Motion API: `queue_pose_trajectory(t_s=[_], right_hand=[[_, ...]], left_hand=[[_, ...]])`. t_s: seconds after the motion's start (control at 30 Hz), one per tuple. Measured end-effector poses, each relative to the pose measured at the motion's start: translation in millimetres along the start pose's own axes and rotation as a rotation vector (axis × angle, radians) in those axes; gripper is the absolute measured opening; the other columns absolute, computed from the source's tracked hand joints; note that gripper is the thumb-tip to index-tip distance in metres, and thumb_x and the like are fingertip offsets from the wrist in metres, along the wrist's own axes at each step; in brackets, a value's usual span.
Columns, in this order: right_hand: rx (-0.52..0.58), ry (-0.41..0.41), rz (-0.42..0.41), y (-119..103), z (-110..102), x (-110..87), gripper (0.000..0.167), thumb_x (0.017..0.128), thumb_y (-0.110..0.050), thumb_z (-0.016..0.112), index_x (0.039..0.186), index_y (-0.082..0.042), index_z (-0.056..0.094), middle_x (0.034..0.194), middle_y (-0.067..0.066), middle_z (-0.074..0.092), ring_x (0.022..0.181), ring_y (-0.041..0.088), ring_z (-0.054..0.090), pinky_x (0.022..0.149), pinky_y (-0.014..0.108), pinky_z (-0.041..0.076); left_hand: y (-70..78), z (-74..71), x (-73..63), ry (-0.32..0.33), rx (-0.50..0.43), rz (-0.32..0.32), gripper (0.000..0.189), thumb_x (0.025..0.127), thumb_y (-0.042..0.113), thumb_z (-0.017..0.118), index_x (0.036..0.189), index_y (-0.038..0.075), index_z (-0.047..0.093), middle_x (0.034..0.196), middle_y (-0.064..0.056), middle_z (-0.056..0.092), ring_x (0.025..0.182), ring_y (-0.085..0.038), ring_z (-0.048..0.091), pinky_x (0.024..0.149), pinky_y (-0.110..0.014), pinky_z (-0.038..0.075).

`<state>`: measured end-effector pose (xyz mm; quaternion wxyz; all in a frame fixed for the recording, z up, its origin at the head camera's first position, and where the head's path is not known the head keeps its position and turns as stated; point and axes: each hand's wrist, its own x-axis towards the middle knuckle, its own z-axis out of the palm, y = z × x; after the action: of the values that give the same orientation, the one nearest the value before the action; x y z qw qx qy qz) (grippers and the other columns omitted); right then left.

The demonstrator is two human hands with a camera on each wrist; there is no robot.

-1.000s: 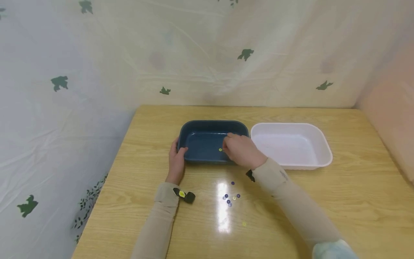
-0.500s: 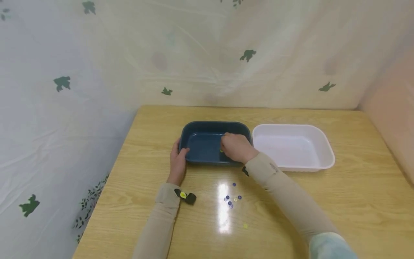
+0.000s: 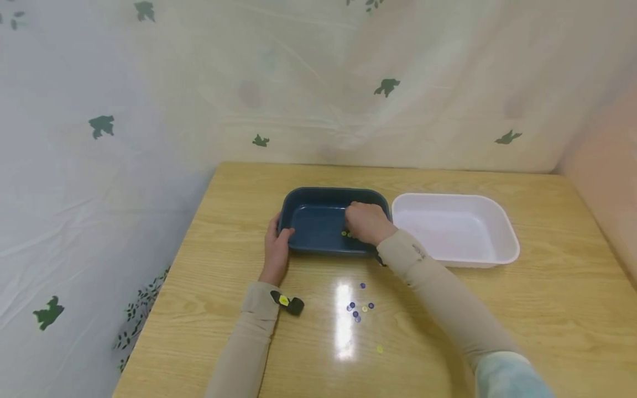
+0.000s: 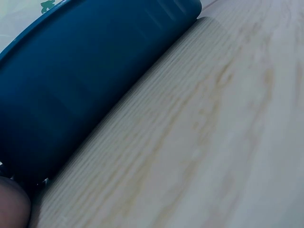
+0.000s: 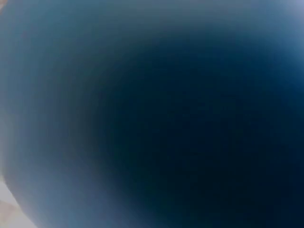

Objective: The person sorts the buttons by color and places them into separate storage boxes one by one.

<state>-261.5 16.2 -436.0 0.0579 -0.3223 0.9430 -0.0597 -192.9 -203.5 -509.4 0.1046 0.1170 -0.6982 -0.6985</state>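
Observation:
A dark blue plastic basin (image 3: 318, 221) stands on the wooden table. My left hand (image 3: 275, 251) grips its left end, thumb over the rim and fingers along the outer wall. In the left wrist view the basin's side (image 4: 85, 71) fills the upper left, with a fingertip (image 4: 12, 204) at the lower corner. Inside the basin's right half is my right hand (image 3: 368, 222), knuckles up and fingers bent downward. Two small yellow-green buttons (image 3: 344, 233) lie just left of it. Its fingertips are hidden, so I cannot tell what they hold. Blurred dark blue basin wall (image 5: 190, 118) fills the right wrist view.
A white basin (image 3: 455, 224) stands right of the blue one, close beside it. On the table (image 3: 224, 221) in front lie several small purple-blue buttons (image 3: 355, 314), a pale yellow button (image 3: 365, 309) among them and another yellow button (image 3: 380, 349) nearer me. Patterned cloth (image 3: 318, 83) hangs behind.
My right hand has shifted slightly within the blue basin. A second yellow-green button now shows beside the first. My left hand keeps its hold; the whole view has drifted slightly.

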Motion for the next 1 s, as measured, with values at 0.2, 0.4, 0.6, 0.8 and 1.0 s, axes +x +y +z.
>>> queue_pose_trajectory(t_s=[0.2, 0.4, 0.6, 0.8, 1.0], right_hand=[[-0.018, -0.019, 0.015, 2.3, 3.2, 2.5, 0.019, 0.090, -0.009, 0.060, 0.072, -0.010, 0.066, 0.077, 0.007, 0.059, 0.064, 0.020, 0.054, 0.053, 0.039, 0.049], [-0.015, -0.039, 0.023, 4.7, 6.3, 3.9, 0.017, 0.090, -0.009, 0.061, 0.074, -0.009, 0.066, 0.078, 0.007, 0.059, 0.065, 0.020, 0.053, 0.054, 0.038, 0.049], [-0.017, -0.045, 0.028, 6.4, 7.5, 4.6, 0.014, 0.088, -0.007, 0.064, 0.074, -0.009, 0.066, 0.079, 0.007, 0.060, 0.067, 0.020, 0.053, 0.056, 0.039, 0.049], [-0.015, -0.049, 0.024, 7.9, 7.2, 6.0, 0.014, 0.088, -0.007, 0.065, 0.074, -0.010, 0.066, 0.079, 0.006, 0.060, 0.066, 0.020, 0.053, 0.055, 0.037, 0.049], [-0.019, -0.058, 0.027, 8.2, 6.8, 6.6, 0.010, 0.088, -0.008, 0.066, 0.078, -0.009, 0.068, 0.081, 0.006, 0.061, 0.066, 0.019, 0.054, 0.056, 0.037, 0.050]], left_hand=[[-0.3, 0.9, -0.6, -0.014, 0.004, 0.004, 0.055, 0.091, 0.008, 0.050, 0.145, 0.007, 0.043, 0.147, -0.009, 0.044, 0.136, -0.020, 0.036, 0.112, -0.038, 0.027], [1.2, 2.9, -1.0, -0.008, 0.011, 0.003, 0.054, 0.091, 0.009, 0.050, 0.144, 0.007, 0.043, 0.146, -0.009, 0.044, 0.135, -0.020, 0.036, 0.112, -0.038, 0.028], [0.5, 4.2, 0.3, -0.005, 0.002, 0.003, 0.054, 0.091, 0.007, 0.050, 0.144, 0.006, 0.043, 0.146, -0.010, 0.044, 0.135, -0.020, 0.036, 0.112, -0.037, 0.027], [-0.1, 4.0, 1.4, -0.015, -0.001, 0.001, 0.054, 0.091, 0.008, 0.050, 0.145, 0.007, 0.042, 0.147, -0.009, 0.043, 0.136, -0.020, 0.036, 0.112, -0.038, 0.028], [0.1, 3.4, 1.0, -0.019, 0.004, 0.004, 0.054, 0.091, 0.009, 0.049, 0.145, 0.007, 0.042, 0.147, -0.009, 0.043, 0.136, -0.021, 0.035, 0.112, -0.039, 0.027]])
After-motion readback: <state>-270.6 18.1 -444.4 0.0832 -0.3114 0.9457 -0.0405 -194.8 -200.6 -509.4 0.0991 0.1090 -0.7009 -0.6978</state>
